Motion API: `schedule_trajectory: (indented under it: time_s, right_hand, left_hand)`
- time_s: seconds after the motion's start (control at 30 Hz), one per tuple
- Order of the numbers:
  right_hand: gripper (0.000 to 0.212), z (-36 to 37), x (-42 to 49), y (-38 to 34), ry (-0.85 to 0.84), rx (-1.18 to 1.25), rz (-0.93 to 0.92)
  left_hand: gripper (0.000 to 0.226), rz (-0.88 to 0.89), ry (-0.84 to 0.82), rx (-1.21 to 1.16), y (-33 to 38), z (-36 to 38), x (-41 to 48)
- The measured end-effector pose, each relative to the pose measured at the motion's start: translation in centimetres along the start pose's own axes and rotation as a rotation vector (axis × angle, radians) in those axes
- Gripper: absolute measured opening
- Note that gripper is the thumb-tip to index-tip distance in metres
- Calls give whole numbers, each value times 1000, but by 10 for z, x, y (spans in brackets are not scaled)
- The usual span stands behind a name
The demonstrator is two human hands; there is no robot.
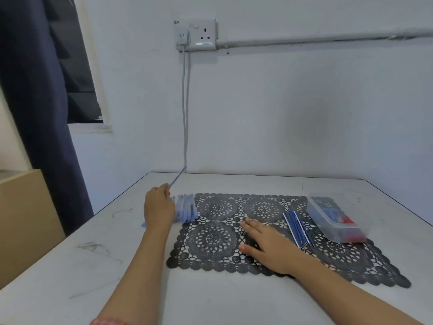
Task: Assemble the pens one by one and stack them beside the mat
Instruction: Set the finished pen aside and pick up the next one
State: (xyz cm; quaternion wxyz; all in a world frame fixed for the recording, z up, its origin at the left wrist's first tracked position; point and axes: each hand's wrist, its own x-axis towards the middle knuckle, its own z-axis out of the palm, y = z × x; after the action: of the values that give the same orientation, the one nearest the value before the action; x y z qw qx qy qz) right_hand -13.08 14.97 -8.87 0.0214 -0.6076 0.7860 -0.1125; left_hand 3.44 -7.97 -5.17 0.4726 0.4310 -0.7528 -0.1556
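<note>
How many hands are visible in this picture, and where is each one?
2. The left hand holds a pen over the table, beside the pile of pens left of the mat. The right hand lies flat on the mat. None seems hidden.

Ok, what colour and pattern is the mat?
The mat is black, lace-like openwork with round doily medallions and a scalloped edge. It shows best in the head view.

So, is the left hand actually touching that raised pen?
Touching. The head view shows the left hand pinching the pen by its lower end, with the rest of the pen slanting up and away over the table.
</note>
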Motion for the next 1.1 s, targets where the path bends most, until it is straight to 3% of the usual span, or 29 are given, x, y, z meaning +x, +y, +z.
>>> schedule_trajectory:
  time_s: [0.1, 0.3, 1.1]
  right_hand:
    - [108, 3, 4, 4, -42, -43, 0]
    - [119, 5, 6, 3, -59, -71, 7]
    - [122, 2, 6, 1, -68, -24, 13]
  left_hand:
    - [29, -252, 28, -6, -30, -15, 8]
    - [26, -485, -104, 30, -56, -20, 8]
    - [50, -503, -236, 28, -58, -3, 7]
